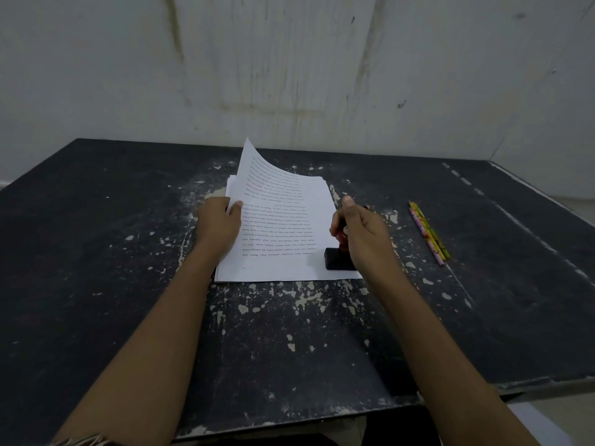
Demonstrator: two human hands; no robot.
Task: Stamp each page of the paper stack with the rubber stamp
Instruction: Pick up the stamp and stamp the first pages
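Paper stack (283,268) position: centre of the black table (128,317), long edges running away from the person, near edge facing the camera. The table top is worn, with pale chips in the paint, most of them around the stack. A stained white wall (322,59) stands directly behind the table's far edge.

Stack condition: the sheets lie flat and roughly squared, with lower sheets showing slightly at the left and far edges. The top sheet (273,178) is printed with lines of text that read upside down from the camera. Its far left corner is raised and curled upward, while its near half lies flat on the stack.

Left hand (219,223): grasping. It pinches the left edge of the top sheet, thumb on the printed face, remaining fingers hidden beneath the paper.

Right hand (363,233): grasping. The fingers are curled round the handle of the rubber stamp (338,259), and the thumb points upward.

Rubber stamp: upright, with a black rectangular base and a reddish handle that shows partly below the fingers. The base sits on the near right corner of the top sheet, just inside the right edge.

Pencils (428,233): a few patterned pencils lie side by side, touching, on the table to the right of the stack, apart from the right hand.
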